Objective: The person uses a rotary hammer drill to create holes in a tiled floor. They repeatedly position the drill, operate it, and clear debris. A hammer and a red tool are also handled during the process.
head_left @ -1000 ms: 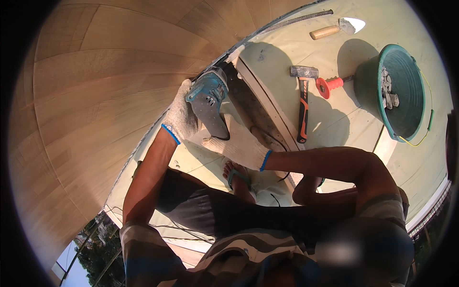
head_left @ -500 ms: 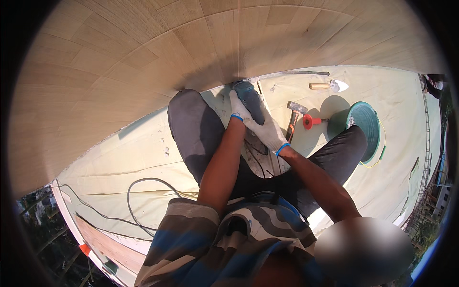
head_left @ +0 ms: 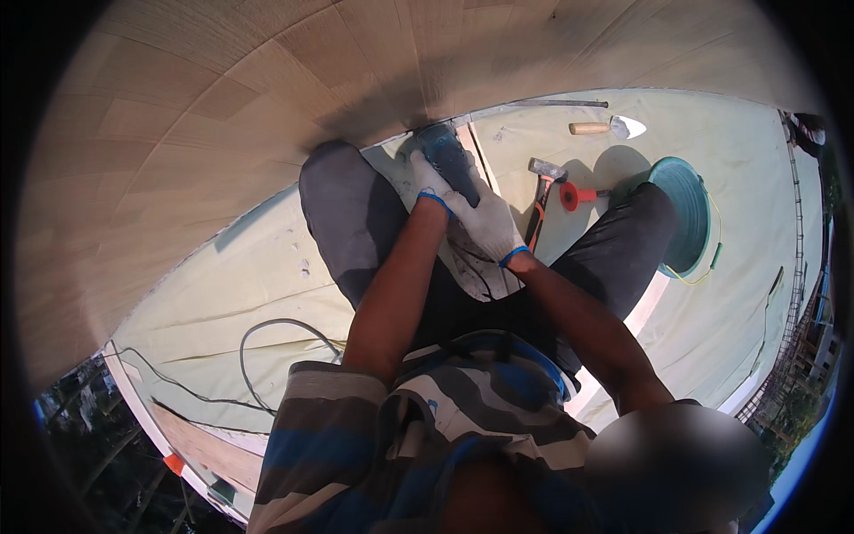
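Both gloved hands closed on a blue-grey power tool [head_left: 447,160], apparently an angle grinder: left hand [head_left: 430,182] wrapped about the near part of its body, right hand [head_left: 487,222] clamped over the rear, just behind. Tool set at the junction where the pale green floor [head_left: 738,178] meets the tiled wall [head_left: 222,116], between the crouched knees. Contact of disc with surface not discernible; no dust or sparks visible. Grey strip [head_left: 525,107] running along the joint to the right, extent of finished work along it not determinable. Judged as work in hand, completion uncertain. Hammer [head_left: 541,191], trowel [head_left: 609,127] and green bucket [head_left: 685,214] lying untouched to the right, well apart from the hands. Dark cable [head_left: 267,334] looped on the floor at left.
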A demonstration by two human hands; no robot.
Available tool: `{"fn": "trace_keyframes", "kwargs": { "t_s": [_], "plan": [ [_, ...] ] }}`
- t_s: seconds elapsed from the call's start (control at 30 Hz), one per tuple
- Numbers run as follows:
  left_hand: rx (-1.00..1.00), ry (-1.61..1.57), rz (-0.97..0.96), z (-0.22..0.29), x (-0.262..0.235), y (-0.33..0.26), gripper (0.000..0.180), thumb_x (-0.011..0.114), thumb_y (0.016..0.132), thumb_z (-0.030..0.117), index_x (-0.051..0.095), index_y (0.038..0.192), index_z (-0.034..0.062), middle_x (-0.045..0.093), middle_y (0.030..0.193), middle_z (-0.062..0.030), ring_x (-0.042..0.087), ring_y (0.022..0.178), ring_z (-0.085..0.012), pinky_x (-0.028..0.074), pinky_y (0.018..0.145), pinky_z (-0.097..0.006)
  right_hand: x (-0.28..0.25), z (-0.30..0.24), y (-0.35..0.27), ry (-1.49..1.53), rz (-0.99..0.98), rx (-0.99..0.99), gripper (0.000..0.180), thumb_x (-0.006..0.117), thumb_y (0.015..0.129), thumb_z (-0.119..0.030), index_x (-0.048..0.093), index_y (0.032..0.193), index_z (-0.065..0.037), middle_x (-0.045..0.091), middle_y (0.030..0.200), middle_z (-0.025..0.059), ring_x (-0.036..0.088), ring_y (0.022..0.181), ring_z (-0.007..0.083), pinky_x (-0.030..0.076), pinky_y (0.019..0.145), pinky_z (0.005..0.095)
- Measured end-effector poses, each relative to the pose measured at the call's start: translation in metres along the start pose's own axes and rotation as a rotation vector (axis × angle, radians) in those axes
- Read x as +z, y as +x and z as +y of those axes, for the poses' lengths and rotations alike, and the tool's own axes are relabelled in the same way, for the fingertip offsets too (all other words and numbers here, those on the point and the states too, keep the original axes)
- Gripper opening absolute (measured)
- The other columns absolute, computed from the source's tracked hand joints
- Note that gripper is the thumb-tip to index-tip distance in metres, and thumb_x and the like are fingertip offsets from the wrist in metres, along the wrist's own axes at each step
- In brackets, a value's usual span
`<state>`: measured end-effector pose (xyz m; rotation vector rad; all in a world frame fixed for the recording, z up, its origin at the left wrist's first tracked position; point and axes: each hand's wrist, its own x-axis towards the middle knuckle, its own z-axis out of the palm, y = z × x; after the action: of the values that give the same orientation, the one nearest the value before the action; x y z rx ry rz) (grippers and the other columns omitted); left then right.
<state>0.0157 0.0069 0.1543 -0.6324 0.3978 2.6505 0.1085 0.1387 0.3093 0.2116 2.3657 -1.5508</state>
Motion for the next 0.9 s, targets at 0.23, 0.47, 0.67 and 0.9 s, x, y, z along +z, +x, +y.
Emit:
{"fn": "trace_keyframes", "kwargs": {
  "t_s": [0.23,0.47,0.67,0.9],
  "plan": [
    [0.036,0.192,0.340,-0.010,0.033,-0.004,0.081,0.026,0.112,0.067,0.068,0.141,0.0041,0.075,0.129,-0.0198,0.074,0.112,-0.0373,0.064,0.097,-0.051,0.025,0.022,0.004,0.022,0.077,-0.045,0.098,0.064,0.106,-0.057,0.022,0.176,-0.003,0.069,0.139,0.0370,0.068,0.130,0.0518,0.055,0.108,0.0492],
    [-0.039,0.044,0.245,0.032,0.002,-0.031,0.094,0.032,0.109,0.077,0.056,0.154,-0.0016,0.069,0.137,-0.0287,0.070,0.116,-0.0435,0.060,0.106,-0.055,0.050,-0.010,-0.007,0.061,0.016,0.087,0.100,0.061,0.108,-0.057,0.011,0.179,-0.009,0.072,0.123,0.0432,0.069,0.121,0.0583,0.055,0.103,0.0544],
    [-0.080,-0.015,-0.007,0.030,-0.007,-0.021,0.079,0.036,0.108,0.068,0.063,0.142,0.0016,0.071,0.122,-0.0250,0.071,0.103,-0.0377,0.062,0.091,-0.051,0.019,-0.013,-0.001,-0.028,-0.123,0.097,0.097,0.064,0.106,-0.057,0.024,0.176,-0.003,0.070,0.133,0.0403,0.069,0.125,0.0553,0.054,0.107,0.0518],
    [-0.055,0.011,0.365,0.011,0.037,-0.030,0.086,0.023,0.109,0.070,0.061,0.143,0.0001,0.072,0.114,-0.0248,0.071,0.096,-0.0379,0.063,0.081,-0.049,0.040,-0.007,-0.005,-0.018,0.015,0.138,0.090,0.062,0.107,-0.055,0.033,0.172,0.001,0.070,0.131,0.0411,0.069,0.125,0.0552,0.055,0.106,0.0505]
  ]
}}
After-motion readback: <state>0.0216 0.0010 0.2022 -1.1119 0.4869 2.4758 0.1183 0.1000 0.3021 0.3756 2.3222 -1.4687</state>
